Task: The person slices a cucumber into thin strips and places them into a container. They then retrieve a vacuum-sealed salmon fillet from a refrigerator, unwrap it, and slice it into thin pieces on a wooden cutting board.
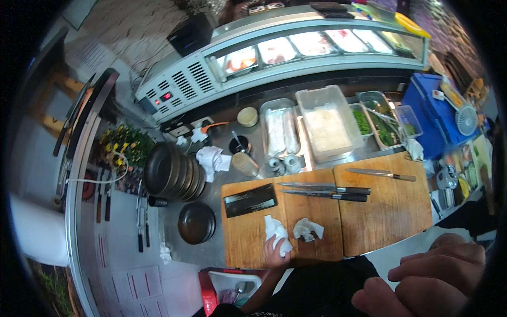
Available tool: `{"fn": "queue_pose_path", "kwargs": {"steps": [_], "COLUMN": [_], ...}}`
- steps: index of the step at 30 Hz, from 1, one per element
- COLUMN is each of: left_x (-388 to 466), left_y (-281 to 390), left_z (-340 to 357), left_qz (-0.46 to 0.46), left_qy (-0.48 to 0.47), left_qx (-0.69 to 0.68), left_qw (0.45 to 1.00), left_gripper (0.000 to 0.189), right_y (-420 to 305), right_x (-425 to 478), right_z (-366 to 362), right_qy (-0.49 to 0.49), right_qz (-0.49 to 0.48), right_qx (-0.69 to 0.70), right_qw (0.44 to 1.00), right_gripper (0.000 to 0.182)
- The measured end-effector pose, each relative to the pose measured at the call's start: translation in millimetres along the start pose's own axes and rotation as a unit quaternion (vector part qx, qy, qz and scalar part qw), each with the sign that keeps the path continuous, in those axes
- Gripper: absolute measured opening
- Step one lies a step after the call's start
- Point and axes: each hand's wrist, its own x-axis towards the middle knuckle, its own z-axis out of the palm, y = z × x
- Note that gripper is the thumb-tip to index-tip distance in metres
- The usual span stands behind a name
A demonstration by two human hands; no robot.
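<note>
At the front of the wooden cutting boards (313, 253), my left hand (276, 252) grips a crumpled white paper towel (273, 226). Just right of it lies another crumpled paper towel (309, 230). Above my left hand sits a dark rectangular plate (250, 201) with a glossy surface. Two long knives with black handles (352, 194) rest side by side, blades to the left. A third knife with a pale wooden handle (404, 178) lies on the right board. My right hand (431, 281) is raised close to the camera, fingers curled; whether it holds anything cannot be seen.
Stacked dark bowls (158, 170) and smaller dark bowls (195, 224) stand at left. Behind the boards are a tray of wrapped rolls (276, 130), a plastic tub (330, 130) and a tray of greens (386, 134). A refrigerated glass display case (309, 65) spans the back, beside a blue box (427, 111).
</note>
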Motion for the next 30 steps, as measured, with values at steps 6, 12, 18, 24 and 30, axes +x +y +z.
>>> {"fn": "queue_pose_path", "kwargs": {"steps": [6, 12, 18, 24, 30], "left_x": [2.6, 2.9, 2.6, 5.0, -0.9], "left_y": [5.2, 5.9, -0.8, 6.8, -3.6], "left_z": [-5.0, -8.3, 7.1, -0.4, -5.0], "left_qz": [0.003, -0.004, 0.029, -0.003, 0.006], "left_qy": [-0.026, -0.035, -0.014, -0.046, -0.013], "left_qx": [0.031, 0.031, 0.026, 0.028, 0.008], "left_qw": [0.999, 0.999, 0.999, 0.999, 1.000], "left_gripper": [0.053, 0.052, 0.051, 0.053, 0.053], "right_y": [8.1, 12.9, 16.7, 17.9, 16.5], "right_x": [-15.3, -28.6, -43.0, -47.7, -40.5], "right_z": [2.7, 28.2, 41.4, 48.6, 60.4], "right_qy": [0.023, 0.032, 0.032, 0.022, 0.017], "right_qz": [0.021, -0.006, -0.010, -0.001, -0.007], "right_qx": [-0.002, -0.007, 0.000, 0.012, 0.013], "right_qw": [1.000, 0.999, 0.999, 1.000, 1.000], "right_gripper": [0.044, 0.041, 0.038, 0.036, 0.034]}}
